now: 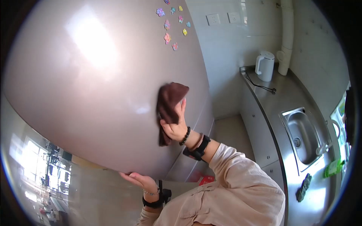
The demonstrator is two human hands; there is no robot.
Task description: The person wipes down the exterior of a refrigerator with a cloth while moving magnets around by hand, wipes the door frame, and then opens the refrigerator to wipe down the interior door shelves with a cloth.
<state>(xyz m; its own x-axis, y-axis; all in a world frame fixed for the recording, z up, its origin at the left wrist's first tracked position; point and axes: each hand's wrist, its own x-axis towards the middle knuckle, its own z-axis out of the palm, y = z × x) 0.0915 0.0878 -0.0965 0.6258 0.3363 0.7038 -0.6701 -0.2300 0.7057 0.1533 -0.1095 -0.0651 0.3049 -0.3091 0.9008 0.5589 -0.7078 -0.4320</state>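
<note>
Right hand (175, 127): 1 cloth (169, 98) against 1 door (102, 109); left hand (144, 182): door's edge.

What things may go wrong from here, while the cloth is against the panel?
The cloth might catch the small decorations and loosen one if wiped higher up the panel.
The beaded bracelet on the right hand sits close to the panel and might scratch it.
The left hand is at the panel's edge; its fingers might get pinched if the panel swings.
</note>
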